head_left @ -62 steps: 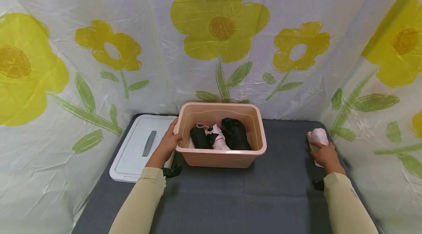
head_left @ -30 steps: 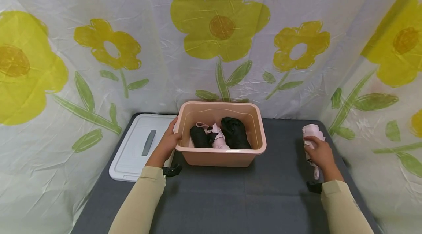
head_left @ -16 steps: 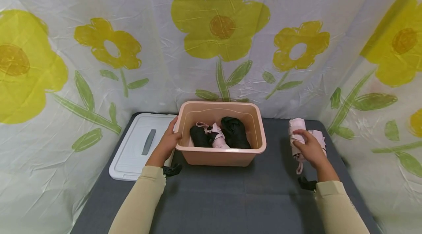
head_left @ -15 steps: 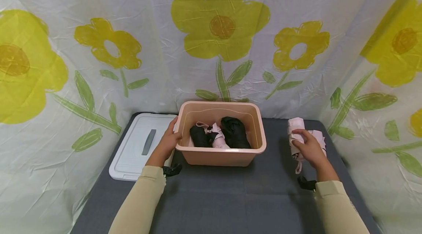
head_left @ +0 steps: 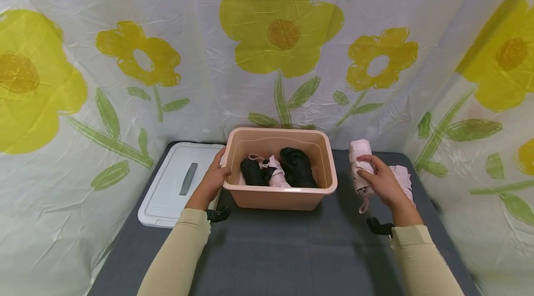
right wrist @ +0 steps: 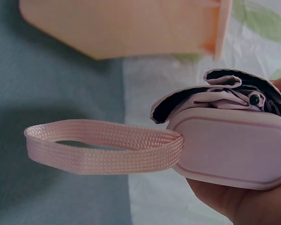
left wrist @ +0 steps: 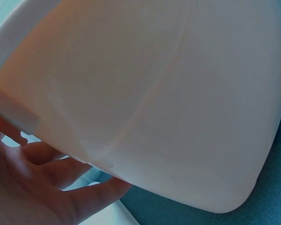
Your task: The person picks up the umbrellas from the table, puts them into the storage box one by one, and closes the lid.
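Observation:
My right hand [head_left: 385,185] grips a folded pink umbrella [head_left: 359,161], raised over the table to the right of the peach plastic bin [head_left: 275,200]. The right wrist view shows the umbrella's flat handle end [right wrist: 234,147] with a woven wrist strap [right wrist: 103,154] hanging from it. My left hand [head_left: 212,180] holds the bin by its left rim; in the left wrist view its fingers [left wrist: 96,199] lie along the bin's outer side. Inside the bin are a small black rolled bundle [head_left: 252,173], a pink folded umbrella [head_left: 277,178] and a larger black bundle [head_left: 298,168].
Another pink folded umbrella [head_left: 403,178] lies on the table behind my right hand, partly hidden by it. A white lid with a grey handle [head_left: 167,198] rests left of the bin. A flowered curtain [head_left: 200,78] encloses the dark tabletop [head_left: 267,249].
My right hand has picked up the pink umbrella from the right side and carried it left and up, uncovering the other pink umbrella. The left hand and bin stay in place.

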